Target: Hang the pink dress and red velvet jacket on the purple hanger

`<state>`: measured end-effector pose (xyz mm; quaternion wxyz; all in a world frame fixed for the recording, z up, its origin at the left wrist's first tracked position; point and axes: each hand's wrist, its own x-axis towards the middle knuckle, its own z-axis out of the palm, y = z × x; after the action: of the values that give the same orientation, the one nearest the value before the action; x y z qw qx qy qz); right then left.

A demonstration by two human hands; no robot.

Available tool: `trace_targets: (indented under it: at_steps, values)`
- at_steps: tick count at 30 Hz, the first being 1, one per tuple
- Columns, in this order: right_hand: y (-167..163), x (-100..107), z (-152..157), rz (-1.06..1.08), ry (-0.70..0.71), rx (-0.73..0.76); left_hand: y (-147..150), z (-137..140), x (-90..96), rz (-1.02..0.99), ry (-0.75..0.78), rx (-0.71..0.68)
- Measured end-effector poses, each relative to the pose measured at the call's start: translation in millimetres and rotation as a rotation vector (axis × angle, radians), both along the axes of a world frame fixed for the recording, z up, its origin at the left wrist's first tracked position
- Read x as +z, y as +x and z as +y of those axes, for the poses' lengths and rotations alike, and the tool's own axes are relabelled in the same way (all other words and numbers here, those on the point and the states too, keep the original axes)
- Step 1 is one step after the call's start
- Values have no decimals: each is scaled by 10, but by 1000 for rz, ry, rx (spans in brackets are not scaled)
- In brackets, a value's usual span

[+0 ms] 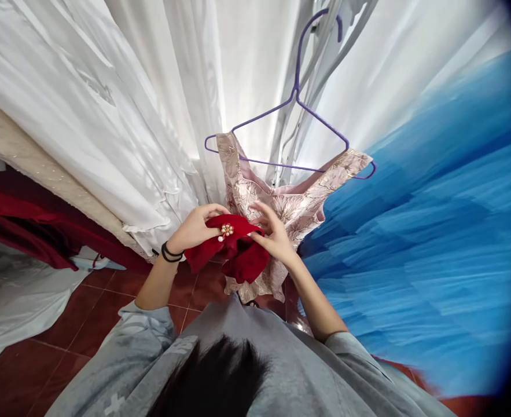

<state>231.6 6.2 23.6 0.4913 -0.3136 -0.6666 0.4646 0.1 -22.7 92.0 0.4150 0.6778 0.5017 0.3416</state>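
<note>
A red fabric bow (242,255) with a cluster brooch (226,231) of pearl-like beads is held in front of my body. My left hand (201,227) grips its left part beside the brooch, thumb on top. On the other side, my right hand (275,234) pinches the upper right edge between thumb and fingers. Just behind the bow hangs a pink and gold patterned dress (276,205), its straps over a purple hanger (296,95). The bow and my hands cover part of the dress front.
White drapes (151,116) fill the back and left. A blue ruffled fabric (433,231) spreads along the right. Dark red cloth (33,208) and pale fabric (29,307) hang low at the left, over red floor tiles (64,347).
</note>
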Motion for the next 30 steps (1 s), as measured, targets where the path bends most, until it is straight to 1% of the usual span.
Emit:
trace_targets:
  at_steps: [2,4,5,6,7,8,10,11,13,15,16,18,20,21,22,25,27,28,29,30]
  values:
    - [-32,-25,-11,22,-124,74,-75,30,-40,-182,-263,-151]
    - [-65,-6,-21,122,-313,142,-103,67,-163,-354,-516,-265]
    - [-81,22,-25,186,-415,173,-100,86,-250,-409,-604,-283]
    - [-97,60,-28,246,-507,195,-87,101,-347,-441,-651,-265]
    - [-110,102,-29,295,-583,206,-66,111,-446,-451,-654,-219]
    - [-120,144,-26,333,-643,210,-41,113,-539,-448,-624,-156]
    - [-127,214,-6,397,-741,206,13,85,-680,-414,-496,-30]
    - [-124,239,9,428,-786,200,38,53,-720,-377,-408,16]
    - [-109,278,46,486,-869,176,85,-39,-735,-273,-214,90]
    - [-94,329,81,528,-920,158,138,-154,-684,-183,-55,115]
    - [-92,366,96,539,-921,160,171,-211,-645,-150,-3,106]
    - [-100,463,123,524,-867,186,241,-303,-562,-76,66,98]
    - [-118,569,155,463,-753,218,290,-345,-489,-27,106,135]
    - [-128,614,175,419,-689,231,295,-346,-455,-51,93,170]
    - [-138,648,200,371,-631,242,283,-335,-420,-120,48,213]
    - [-174,679,282,240,-509,273,166,-269,-264,-438,-177,333]
    - [-198,671,328,140,-451,306,67,-215,-104,-589,-262,382]
    - [-199,674,346,73,-394,318,23,-185,-13,-636,-285,383]
    - [-183,687,364,-2,-300,305,-18,-151,81,-672,-300,384]
    - [-142,713,386,-81,-171,250,-61,-109,173,-700,-312,397]
